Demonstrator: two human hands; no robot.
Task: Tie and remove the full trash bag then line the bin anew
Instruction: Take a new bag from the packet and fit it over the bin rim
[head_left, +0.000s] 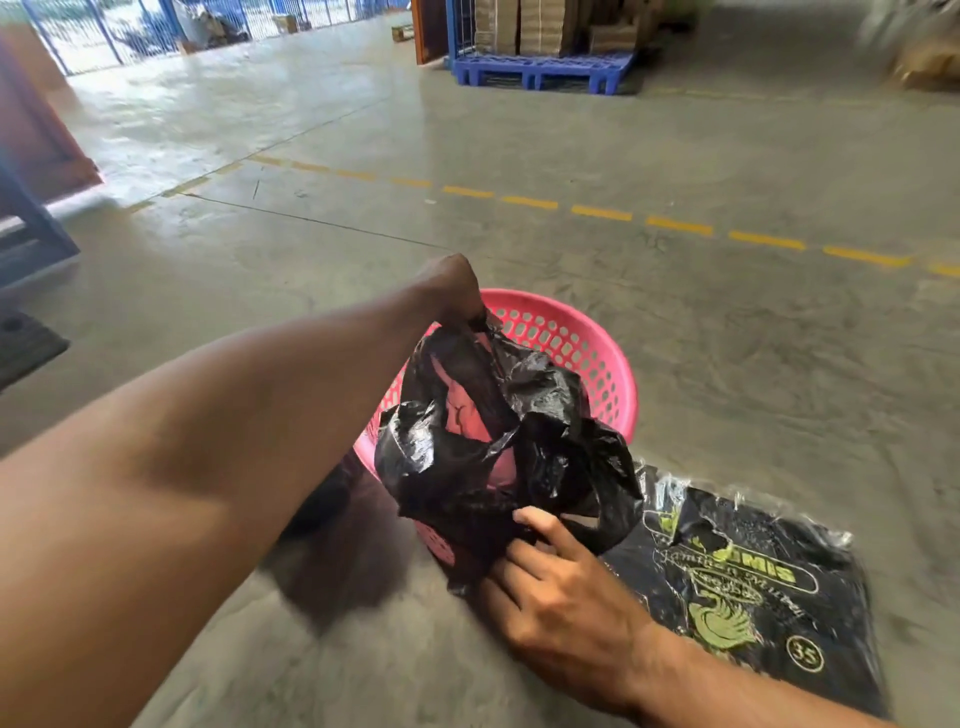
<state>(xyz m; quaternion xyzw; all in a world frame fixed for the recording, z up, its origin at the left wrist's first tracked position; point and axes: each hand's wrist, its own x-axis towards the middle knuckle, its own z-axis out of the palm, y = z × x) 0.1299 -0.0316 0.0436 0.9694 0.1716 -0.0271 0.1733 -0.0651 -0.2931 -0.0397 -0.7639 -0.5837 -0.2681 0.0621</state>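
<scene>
A pink perforated plastic bin stands on the concrete floor in the middle of the view. A crumpled black trash bag hangs over its near side, partly unfolded, with pink showing through it. My left hand pinches the bag's upper edge above the bin's far-left rim. My right hand grips the bag's lower edge in front of the bin. The bag hides the bin's inside.
A flat pack of black trash bags with green print lies on the floor right of the bin. A dashed yellow line crosses the floor beyond. A blue pallet with cardboard stands far back; blue framework is at left.
</scene>
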